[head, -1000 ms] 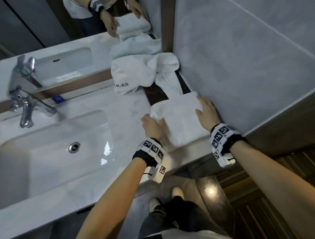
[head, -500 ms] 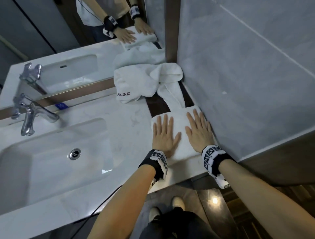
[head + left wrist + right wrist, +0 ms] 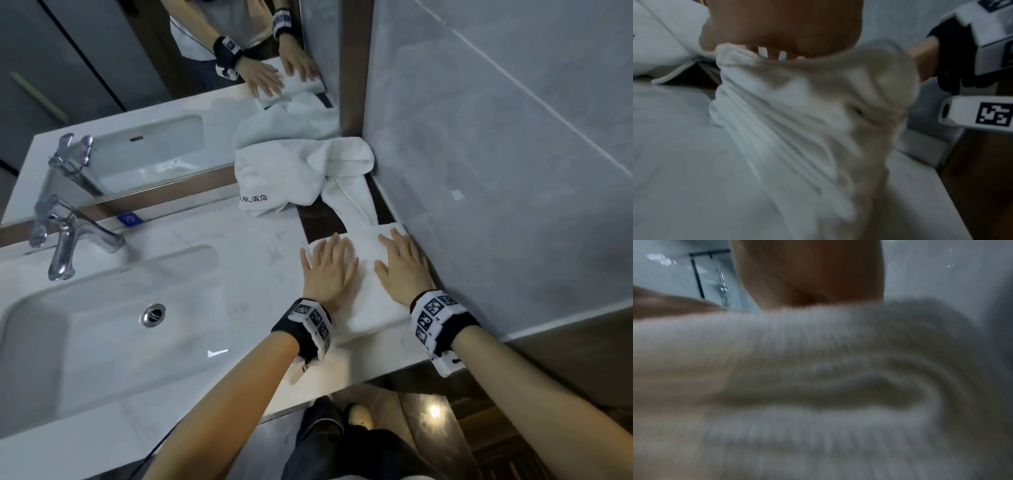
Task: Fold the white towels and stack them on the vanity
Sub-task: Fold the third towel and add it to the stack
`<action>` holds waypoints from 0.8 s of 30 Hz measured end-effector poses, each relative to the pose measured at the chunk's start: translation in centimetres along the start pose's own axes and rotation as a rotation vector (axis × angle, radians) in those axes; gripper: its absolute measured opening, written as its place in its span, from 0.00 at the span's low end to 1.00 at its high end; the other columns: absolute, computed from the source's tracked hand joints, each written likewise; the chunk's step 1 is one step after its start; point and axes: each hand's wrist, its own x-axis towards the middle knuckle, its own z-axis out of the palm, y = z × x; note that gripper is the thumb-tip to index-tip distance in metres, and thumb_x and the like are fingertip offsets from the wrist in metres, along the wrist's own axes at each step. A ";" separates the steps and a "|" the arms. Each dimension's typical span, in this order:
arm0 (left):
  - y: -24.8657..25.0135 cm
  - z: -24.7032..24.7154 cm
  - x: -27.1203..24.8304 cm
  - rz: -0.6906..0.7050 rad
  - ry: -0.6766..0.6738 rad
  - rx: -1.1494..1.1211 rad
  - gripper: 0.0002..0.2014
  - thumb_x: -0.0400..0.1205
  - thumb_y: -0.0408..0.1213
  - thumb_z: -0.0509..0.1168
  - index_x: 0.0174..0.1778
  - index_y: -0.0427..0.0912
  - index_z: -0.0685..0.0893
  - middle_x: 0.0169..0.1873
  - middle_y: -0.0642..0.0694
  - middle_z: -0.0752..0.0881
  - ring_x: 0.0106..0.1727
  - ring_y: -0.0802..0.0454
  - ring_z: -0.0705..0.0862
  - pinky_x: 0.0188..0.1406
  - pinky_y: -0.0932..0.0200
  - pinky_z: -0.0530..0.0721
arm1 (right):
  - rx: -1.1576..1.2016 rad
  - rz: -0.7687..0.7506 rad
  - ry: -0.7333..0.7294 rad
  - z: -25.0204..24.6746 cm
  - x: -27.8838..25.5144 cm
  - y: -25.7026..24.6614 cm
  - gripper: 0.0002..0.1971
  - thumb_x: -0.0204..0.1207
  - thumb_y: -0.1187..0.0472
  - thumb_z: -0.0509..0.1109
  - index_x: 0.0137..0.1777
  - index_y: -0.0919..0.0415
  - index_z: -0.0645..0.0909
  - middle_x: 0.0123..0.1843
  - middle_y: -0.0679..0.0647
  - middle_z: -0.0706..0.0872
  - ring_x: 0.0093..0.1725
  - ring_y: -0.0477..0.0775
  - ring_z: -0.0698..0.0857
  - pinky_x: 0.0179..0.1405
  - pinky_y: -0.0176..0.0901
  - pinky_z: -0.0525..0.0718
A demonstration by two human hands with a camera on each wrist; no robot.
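1. Nearest, both palms lie flat on the folded towel (image 3: 368, 301), which sits on the vanity (image 3: 239, 260) at its right end, tight against the grey tiled wall (image 3: 496, 171). The left hand (image 3: 329, 270) has its fingers straight and slightly spread, pressing the towel's left half; the right hand (image 3: 402, 267) lies the same way on the right half, fingers pointing away from the body. Neither grips anything.

2. A second ago the hands were at the towel's two side edges, squaring it up; half a second ago they had come onto the top. Now they sit a little further toward the far edge. I read this as a smoothing stroke that flattens the finished fold.

3. Both wrist views are blurred; they show only ridged white cloth under each palm, which fits hands sliding over the fabric.

4. Beyond the fingertips, a loose tail of the crumpled towel (image 3: 301, 174) runs down to touch the folded one's far edge. Its bulk is heaped in the corner below the mirror (image 3: 137, 85), printed lettering showing.

5. Judgement: one towel looks done and placed. The heap is still unfolded, so the task seems roughly halfway. Lifting that heap could drag its tail and disturb the fold.

6. Farther left lie the sink (image 3: 85, 342) and faucet (image 3: 65, 236).
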 end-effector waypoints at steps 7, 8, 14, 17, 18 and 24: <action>-3.0 -7.5 8.0 -0.010 0.219 0.027 0.26 0.83 0.42 0.57 0.78 0.47 0.63 0.79 0.48 0.64 0.78 0.43 0.63 0.79 0.45 0.57 | -0.021 0.087 -0.017 -5.1 6.7 -3.8 0.20 0.77 0.55 0.65 0.66 0.66 0.74 0.66 0.65 0.79 0.67 0.66 0.76 0.69 0.55 0.72; -3.5 -8.1 9.2 -0.009 0.221 0.039 0.27 0.82 0.41 0.58 0.78 0.47 0.62 0.79 0.48 0.63 0.79 0.43 0.61 0.80 0.45 0.56 | -0.022 0.108 -0.047 -5.4 7.5 -4.2 0.23 0.77 0.53 0.65 0.68 0.66 0.72 0.67 0.65 0.79 0.67 0.66 0.77 0.68 0.56 0.74; -6.2 -9.6 14.8 0.033 0.033 0.210 0.45 0.77 0.44 0.69 0.83 0.46 0.46 0.84 0.45 0.46 0.85 0.40 0.41 0.79 0.27 0.49 | -0.025 0.252 -0.186 -4.9 11.3 -6.5 0.38 0.73 0.48 0.73 0.74 0.69 0.61 0.73 0.68 0.71 0.71 0.67 0.74 0.65 0.55 0.74; -7.6 -9.4 16.6 0.018 -0.065 0.274 0.47 0.75 0.51 0.69 0.83 0.48 0.46 0.82 0.44 0.52 0.84 0.38 0.44 0.75 0.22 0.50 | 0.029 0.293 -0.200 -4.2 13.1 -7.3 0.35 0.73 0.55 0.74 0.72 0.71 0.61 0.74 0.69 0.71 0.72 0.67 0.73 0.67 0.54 0.74; -7.9 -9.3 17.0 0.022 -0.074 0.289 0.44 0.75 0.51 0.69 0.82 0.47 0.51 0.80 0.43 0.57 0.84 0.38 0.48 0.74 0.21 0.51 | 0.065 0.298 -0.206 -4.1 13.6 -7.4 0.32 0.75 0.58 0.73 0.71 0.72 0.62 0.73 0.69 0.72 0.72 0.67 0.74 0.66 0.53 0.74; -11.4 -10.6 18.2 -0.017 0.063 0.067 0.20 0.80 0.44 0.61 0.66 0.41 0.72 0.64 0.35 0.77 0.65 0.33 0.76 0.66 0.35 0.71 | 0.229 0.250 0.019 -5.1 15.3 -7.8 0.17 0.81 0.61 0.60 0.67 0.69 0.73 0.68 0.69 0.77 0.66 0.68 0.76 0.63 0.53 0.73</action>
